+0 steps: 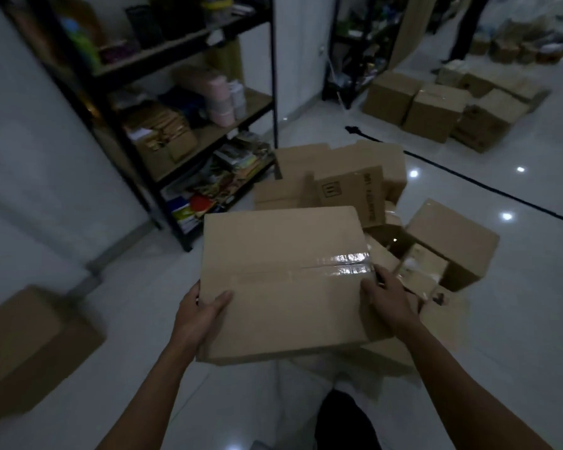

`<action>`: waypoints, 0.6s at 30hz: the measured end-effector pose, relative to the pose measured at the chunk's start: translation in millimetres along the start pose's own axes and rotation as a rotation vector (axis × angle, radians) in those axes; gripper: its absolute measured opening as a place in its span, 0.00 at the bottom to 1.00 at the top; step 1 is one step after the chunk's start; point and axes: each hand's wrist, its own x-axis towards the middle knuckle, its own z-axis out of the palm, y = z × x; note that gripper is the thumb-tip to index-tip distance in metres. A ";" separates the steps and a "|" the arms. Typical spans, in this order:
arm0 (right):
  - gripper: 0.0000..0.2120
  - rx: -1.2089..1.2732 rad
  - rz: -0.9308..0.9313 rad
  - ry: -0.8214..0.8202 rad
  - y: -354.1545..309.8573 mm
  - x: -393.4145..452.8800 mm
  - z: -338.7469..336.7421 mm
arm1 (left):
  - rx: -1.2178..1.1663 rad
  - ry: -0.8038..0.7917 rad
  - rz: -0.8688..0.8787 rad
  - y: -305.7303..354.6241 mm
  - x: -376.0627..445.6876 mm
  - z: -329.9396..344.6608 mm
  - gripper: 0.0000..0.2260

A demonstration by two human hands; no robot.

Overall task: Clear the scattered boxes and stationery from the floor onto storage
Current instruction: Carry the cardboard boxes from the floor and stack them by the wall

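Observation:
A large taped cardboard box (pixel 283 277) is lifted in front of me, its top facing up with shiny tape across the seam. My left hand (pixel 202 306) grips its left edge, thumb lying on top. On the right edge my right hand (pixel 387 297) holds it, fingers wrapped round the side. Below and behind it lies a heap of other cardboard boxes (pixel 449 241) on the white tiled floor. A black metal shelf rack (pixel 182 125) with stationery, paper rolls and books stands to the left behind.
One more cardboard box (pixel 30 345) sits on the floor at the lower left. A second group of boxes (pixel 436 105) lies at the far right. A black cable (pixel 488 186) runs across the tiles. A white wall is on the left.

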 end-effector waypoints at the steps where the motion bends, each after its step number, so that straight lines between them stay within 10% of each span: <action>1: 0.20 -0.008 -0.014 -0.038 -11.3 -4.0 19.2 | -0.014 0.050 -0.012 -8.5 -5.3 -21.9 0.25; 18: 0.17 -0.114 -0.258 -0.569 -214.1 -14.6 323.8 | -0.304 0.615 -0.240 -108.6 -39.4 -288.5 0.18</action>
